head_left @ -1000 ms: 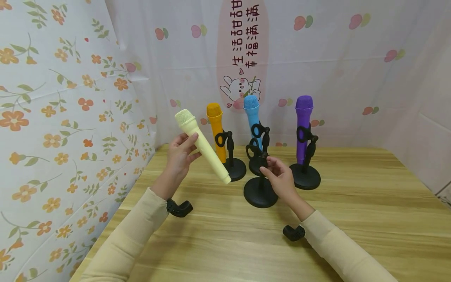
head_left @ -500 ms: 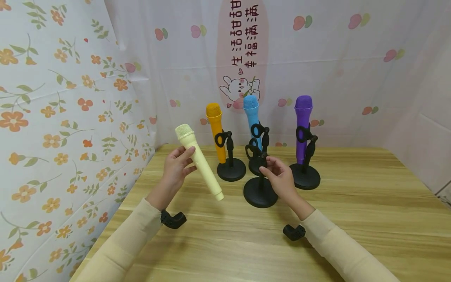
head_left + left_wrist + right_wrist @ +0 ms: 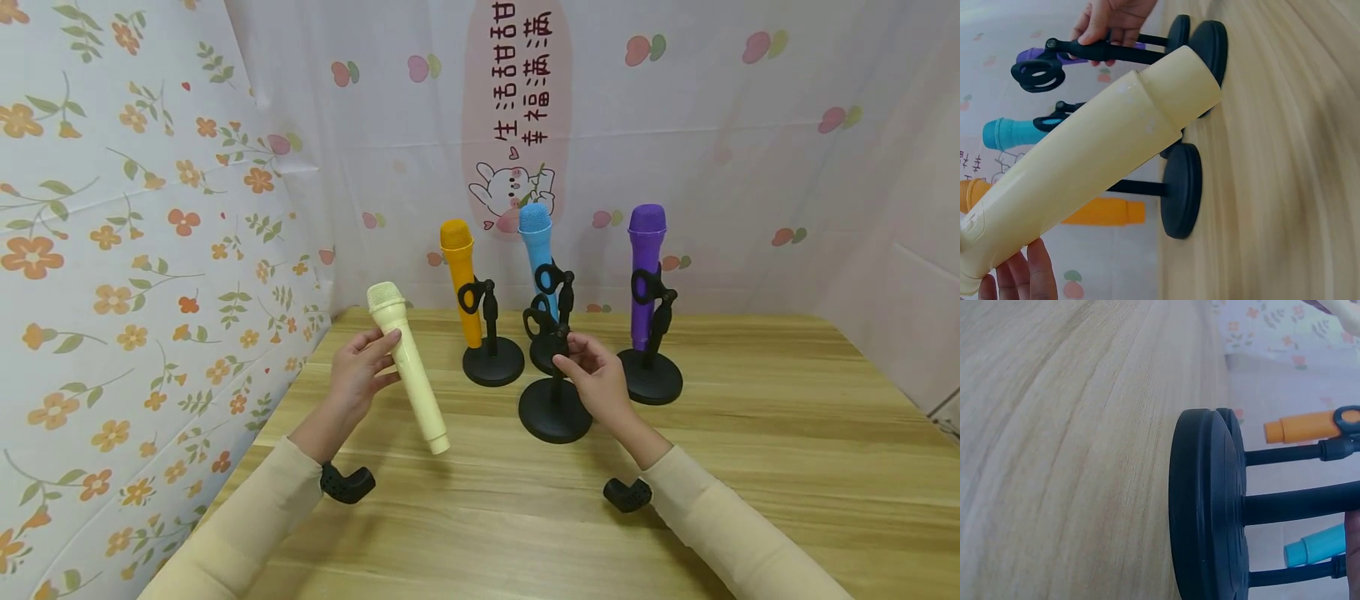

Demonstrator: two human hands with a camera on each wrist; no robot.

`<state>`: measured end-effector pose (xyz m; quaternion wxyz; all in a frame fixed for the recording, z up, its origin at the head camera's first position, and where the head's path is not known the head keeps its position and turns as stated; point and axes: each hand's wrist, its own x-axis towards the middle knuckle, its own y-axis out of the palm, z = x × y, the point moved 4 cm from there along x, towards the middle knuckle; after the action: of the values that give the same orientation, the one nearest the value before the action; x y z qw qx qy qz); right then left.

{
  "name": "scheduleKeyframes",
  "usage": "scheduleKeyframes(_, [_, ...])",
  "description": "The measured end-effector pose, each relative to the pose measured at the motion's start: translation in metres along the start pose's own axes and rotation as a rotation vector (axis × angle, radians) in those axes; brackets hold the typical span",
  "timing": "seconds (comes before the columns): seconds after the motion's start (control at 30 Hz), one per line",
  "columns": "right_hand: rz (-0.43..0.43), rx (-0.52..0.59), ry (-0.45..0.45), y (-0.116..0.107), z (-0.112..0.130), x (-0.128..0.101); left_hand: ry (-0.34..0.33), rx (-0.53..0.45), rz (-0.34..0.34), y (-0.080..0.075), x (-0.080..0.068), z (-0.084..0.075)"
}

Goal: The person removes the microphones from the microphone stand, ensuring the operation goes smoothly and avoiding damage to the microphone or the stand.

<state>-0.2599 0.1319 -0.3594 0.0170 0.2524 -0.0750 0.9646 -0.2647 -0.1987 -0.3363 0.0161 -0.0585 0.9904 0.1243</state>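
My left hand grips a pale yellow microphone near its head, holding it tilted above the table with its tail end down to the right. In the left wrist view the microphone crosses in front of the stands. My right hand pinches the upright of a black microphone stand, whose ring holder has nothing in it. Its round base rests on the wooden table in the right wrist view.
Behind stand an orange microphone, a blue microphone and a purple microphone, each held in a black stand. A patterned cloth hangs behind the table, and a floral cloth hangs at left.
My left hand has moved down and to the left with the yellow microphone, which has swung more upright. The right hand stays on the stand.
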Motion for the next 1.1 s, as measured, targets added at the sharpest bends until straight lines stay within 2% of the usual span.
scheduleKeyframes(0.17, [-0.022,-0.002,0.034,0.000,-0.023,0.004,-0.023,0.045,-0.013,-0.012,-0.004,0.000])
scheduleKeyframes(0.27, [-0.020,-0.003,0.042,0.002,-0.024,0.005,-0.032,0.080,-0.019,-0.019,-0.006,0.001])
scheduleKeyframes(0.57, [0.024,0.019,0.012,0.012,0.012,0.000,-0.075,0.154,-0.036,-0.038,-0.009,0.005])
scheduleKeyframes(0.87, [0.059,0.073,-0.031,0.026,0.021,0.003,-0.111,0.253,-0.018,-0.053,-0.010,0.008])
scheduleKeyframes(1.1, [0.081,0.035,0.004,0.037,0.033,0.006,-0.155,0.325,0.016,-0.067,-0.009,0.010])
